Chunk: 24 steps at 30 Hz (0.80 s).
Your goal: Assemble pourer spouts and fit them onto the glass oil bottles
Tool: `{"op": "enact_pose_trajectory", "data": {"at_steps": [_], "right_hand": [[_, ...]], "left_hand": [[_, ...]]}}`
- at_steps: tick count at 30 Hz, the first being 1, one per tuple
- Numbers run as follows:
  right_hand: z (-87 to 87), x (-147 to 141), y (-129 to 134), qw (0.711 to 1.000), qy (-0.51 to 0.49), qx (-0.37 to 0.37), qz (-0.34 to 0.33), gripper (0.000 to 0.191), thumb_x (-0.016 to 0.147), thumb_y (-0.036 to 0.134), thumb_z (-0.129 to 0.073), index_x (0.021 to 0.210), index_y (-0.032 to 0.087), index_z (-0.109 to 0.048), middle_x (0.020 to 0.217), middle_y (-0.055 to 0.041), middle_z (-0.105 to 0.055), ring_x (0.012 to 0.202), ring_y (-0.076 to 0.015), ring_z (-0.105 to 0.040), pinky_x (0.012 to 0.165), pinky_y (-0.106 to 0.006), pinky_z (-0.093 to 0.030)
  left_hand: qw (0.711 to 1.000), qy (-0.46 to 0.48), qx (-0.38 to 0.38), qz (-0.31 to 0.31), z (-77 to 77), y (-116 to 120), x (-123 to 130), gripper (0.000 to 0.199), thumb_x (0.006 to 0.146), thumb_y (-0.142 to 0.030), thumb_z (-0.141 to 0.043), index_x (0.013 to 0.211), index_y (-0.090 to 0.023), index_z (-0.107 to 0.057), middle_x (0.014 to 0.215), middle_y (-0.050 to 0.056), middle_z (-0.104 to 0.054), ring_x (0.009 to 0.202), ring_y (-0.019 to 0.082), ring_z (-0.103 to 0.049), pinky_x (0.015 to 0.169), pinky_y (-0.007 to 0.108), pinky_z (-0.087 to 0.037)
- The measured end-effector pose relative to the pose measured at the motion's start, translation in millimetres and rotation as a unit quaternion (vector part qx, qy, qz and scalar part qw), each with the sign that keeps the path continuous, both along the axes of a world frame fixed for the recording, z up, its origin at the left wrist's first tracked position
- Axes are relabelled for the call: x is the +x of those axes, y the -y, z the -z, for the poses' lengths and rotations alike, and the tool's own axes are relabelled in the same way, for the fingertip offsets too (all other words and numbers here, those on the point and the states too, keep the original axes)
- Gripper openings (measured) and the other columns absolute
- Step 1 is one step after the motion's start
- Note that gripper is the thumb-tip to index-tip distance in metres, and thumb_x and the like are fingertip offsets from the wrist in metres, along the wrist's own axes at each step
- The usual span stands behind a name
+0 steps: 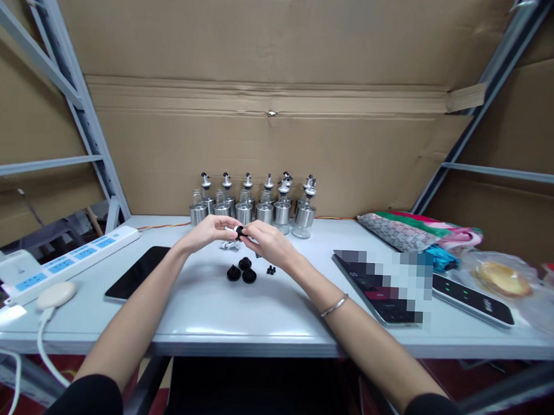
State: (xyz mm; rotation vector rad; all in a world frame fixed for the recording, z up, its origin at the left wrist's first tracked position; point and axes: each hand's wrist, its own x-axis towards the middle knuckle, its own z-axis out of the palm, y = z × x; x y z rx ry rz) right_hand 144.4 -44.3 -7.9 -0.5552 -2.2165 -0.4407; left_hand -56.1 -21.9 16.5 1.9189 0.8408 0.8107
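My left hand point(210, 232) and my right hand point(269, 239) meet above the middle of the table. Between their fingertips is a small black plug-like part point(240, 231) with a pale or shiny end on the left; fingers hide much of it. Several black round stoppers point(249, 275) lie on the table below the hands. Tiny black pieces point(271, 270) are beside them, to the right. Small silvery pieces point(230, 246) rest just under my left hand, partly covered. Behind the hands stand glass bottles with metal sleeves point(221, 211); several carry metal pourer spouts point(310, 189), while others in front have bare necks.
A dark phone point(139, 275) and a white power strip point(72, 263) lie at left, near a white round charger point(56, 295). On the right are a tablet point(378, 291), a black device point(472, 300), a colourful cloth bag point(418, 232) and bagged food point(503, 278). Cardboard point(274, 54) walls the back.
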Motion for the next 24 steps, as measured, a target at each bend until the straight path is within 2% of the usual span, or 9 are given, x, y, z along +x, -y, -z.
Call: {"op": "enact_pose_trajectory", "data": {"at_steps": [3,9,12,14,16,18,21,24], "right_hand": [[-0.4,0.4,0.3,0.999,0.035,0.032,0.009,0.021,0.094,0.021,-0.038,0.086,0.015,-0.057,0.086,-0.0099,-0.067,0.079,-0.0167,-0.059,0.071,-0.028,-0.05],[0.1,1.1,2.3,0.997,0.067,0.043,0.002,0.024,0.094,0.015,-0.036,0.083,0.016,-0.057,0.087,-0.0097,-0.066,0.078,-0.0165,-0.057,0.068,-0.028,-0.049],[-2.5,4.7,3.4,0.998,0.043,0.04,-0.026,0.026,0.093,0.011,-0.033,0.084,0.017,-0.058,0.095,-0.0108,-0.066,0.091,-0.0177,-0.058,0.076,-0.031,-0.05],[-4.6,7.9,3.5,0.999,-0.005,0.025,-0.031,0.025,0.092,0.011,-0.035,0.086,0.018,-0.058,0.101,-0.011,-0.066,0.098,-0.0182,-0.057,0.083,-0.033,-0.049],[-5.6,9.9,3.3,0.998,-0.06,-0.014,-0.017,0.017,0.09,0.015,-0.042,0.091,0.018,-0.059,0.1,-0.0111,-0.066,0.095,-0.0181,-0.059,0.082,-0.033,-0.048],[-5.9,10.5,3.2,0.993,-0.075,-0.085,0.006,0.013,0.085,0.017,-0.05,0.095,0.016,-0.059,0.094,-0.0099,-0.066,0.085,-0.0171,-0.06,0.076,-0.03,-0.049],[-7.1,11.9,4.2,0.973,-0.018,-0.225,0.056,0.013,0.08,0.018,-0.056,0.092,0.015,-0.062,0.082,-0.0062,-0.067,0.072,-0.0149,-0.06,0.067,-0.026,-0.046],[-11.2,16.6,6.4,0.934,0.035,-0.346,0.086,0.01,0.078,0.016,-0.059,0.085,0.014,-0.066,0.07,-0.003,-0.067,0.065,-0.0133,-0.059,0.063,-0.024,-0.043]], "left_hand": [[0.999,0.016,-0.038,0.019,1.8,-0.9,-1.9,0.041,0.068,-0.036,-0.072,0.102,-0.013,-0.066,0.092,0.007,-0.069,0.082,0.018,-0.064,0.078,0.03,-0.05],[0.989,0.037,-0.136,0.052,4.6,-4.3,-4.5,0.041,0.068,-0.039,-0.074,0.096,-0.011,-0.065,0.09,0.009,-0.07,0.082,0.021,-0.068,0.086,0.036,-0.05],[0.985,0.034,-0.164,0.044,5.1,-7.7,-9.4,0.042,0.07,-0.047,-0.07,0.088,-0.01,-0.064,0.08,0.009,-0.069,0.072,0.02,-0.068,0.079,0.036,-0.052],[0.986,0.021,-0.165,0.022,6.1,-9.2,-12.3,0.044,0.071,-0.05,-0.067,0.09,-0.01,-0.062,0.076,0.008,-0.068,0.069,0.019,-0.067,0.076,0.036,-0.052],[0.992,-0.002,-0.13,0.003,8.9,-10.0,-12.6,0.041,0.069,-0.045,-0.07,0.092,-0.013,-0.059,0.078,0.006,-0.067,0.072,0.018,-0.066,0.076,0.035,-0.051],[0.997,-0.047,-0.058,-0.011,13.7,-11.0,-9.8,0.037,0.064,-0.038,-0.073,0.087,-0.015,-0.055,0.081,0.003,-0.065,0.078,0.018,-0.064,0.077,0.033,-0.049],[0.991,-0.125,0.043,-0.034,22.6,-13.7,-3.2,0.032,0.059,-0.033,-0.075,0.076,-0.016,-0.053,0.083,0.002,-0.063,0.082,0.018,-0.059,0.078,0.033,-0.045],[0.98,-0.163,0.108,-0.042,29.2,-16.2,1.0,0.027,0.059,-0.03,-0.072,0.072,-0.017,-0.053,0.089,0.004,-0.062,0.087,0.02,-0.056,0.081,0.033,-0.042]]}}
